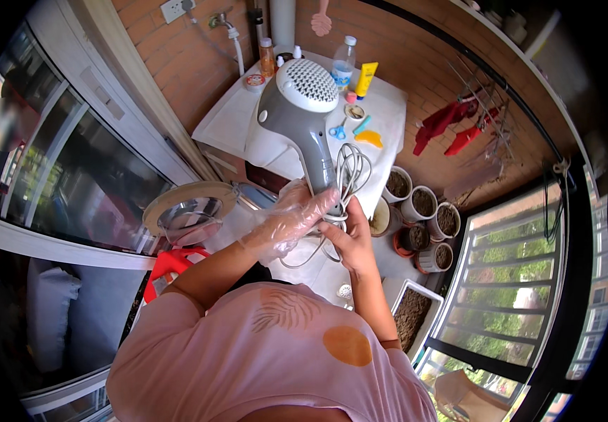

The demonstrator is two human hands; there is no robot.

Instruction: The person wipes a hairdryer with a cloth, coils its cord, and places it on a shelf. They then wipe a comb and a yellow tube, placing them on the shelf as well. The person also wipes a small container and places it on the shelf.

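Grey and white plastic makes up the hair dryer, held out in front of the person at the near side of the table, its head with the white grille pointing far. The left hand, in a loose clear glove, is wrapped around the handle; the right hand, bare, pinches the looped cord between thumb and fingers beside the handle's near end. The shell looks stiff, moderately light and top-heavy, and could crack if dropped. Smooth plastic under a thin glove may slip, so the handle, close below the head, seems the best hold. The cord looks soft but springy; pinching its loops together suits it.
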